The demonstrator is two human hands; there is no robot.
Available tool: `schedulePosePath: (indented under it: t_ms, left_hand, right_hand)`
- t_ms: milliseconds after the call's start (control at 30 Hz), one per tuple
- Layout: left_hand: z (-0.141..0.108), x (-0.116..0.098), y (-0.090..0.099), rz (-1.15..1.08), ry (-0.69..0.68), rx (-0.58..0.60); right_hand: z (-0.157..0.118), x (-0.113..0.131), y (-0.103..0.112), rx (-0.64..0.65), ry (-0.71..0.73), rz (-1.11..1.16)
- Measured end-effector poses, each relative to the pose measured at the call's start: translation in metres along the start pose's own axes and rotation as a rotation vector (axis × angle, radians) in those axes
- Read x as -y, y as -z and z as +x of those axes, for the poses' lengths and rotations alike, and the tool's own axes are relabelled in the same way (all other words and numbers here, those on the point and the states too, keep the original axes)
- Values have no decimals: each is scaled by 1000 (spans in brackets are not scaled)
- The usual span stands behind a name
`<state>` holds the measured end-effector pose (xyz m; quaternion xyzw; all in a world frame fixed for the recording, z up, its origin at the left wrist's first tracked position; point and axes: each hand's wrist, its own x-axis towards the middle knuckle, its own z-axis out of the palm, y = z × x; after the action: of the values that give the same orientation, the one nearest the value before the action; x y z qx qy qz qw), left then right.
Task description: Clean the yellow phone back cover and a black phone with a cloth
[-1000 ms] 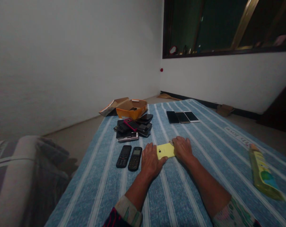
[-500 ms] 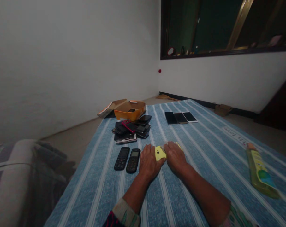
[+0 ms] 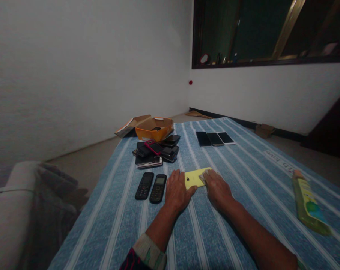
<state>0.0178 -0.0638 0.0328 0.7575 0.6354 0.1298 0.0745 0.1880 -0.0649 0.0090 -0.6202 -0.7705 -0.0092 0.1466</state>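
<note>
A yellow smartphone (image 3: 194, 178) lies back side up on the striped cloth, its camera toward the left end. My left hand (image 3: 178, 189) grips that end, the thumb along the near edge and the other fingers over the far side. Bunched in the fingers of my right hand (image 3: 217, 186) is a small greyish cloth (image 3: 203, 177), pressed against the phone's right part. Left of my left hand, a black keypad phone (image 3: 158, 189) and another keypad phone (image 3: 144, 186) rest side by side.
A heap of phones (image 3: 155, 153) sits before an open orange box (image 3: 153, 132). Three flat smartphones (image 3: 215, 139) form a row at the back right. A bottle of yellow-green liquid (image 3: 310, 204) lies on its side at the right. Blue striped fabric (image 3: 125, 232) covers the table.
My right hand has slid right along the yellow smartphone with the cloth, baring more of its back. My left hand keeps its hold on the left end.
</note>
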Motion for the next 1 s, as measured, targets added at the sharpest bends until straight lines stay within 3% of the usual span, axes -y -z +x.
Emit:
schedulePosePath:
  t_ms: [333, 767, 1000]
  left_hand:
    - [1, 0, -1, 25, 1, -1]
    - [0, 1, -3, 6, -17, -12]
    - [0, 0, -2, 3, -20, -20]
  right_hand:
    - [31, -7, 4, 29, -9, 66]
    - [-24, -17, -26, -175, 60, -62]
    - [-27, -16, -28, -169, 48, -37]
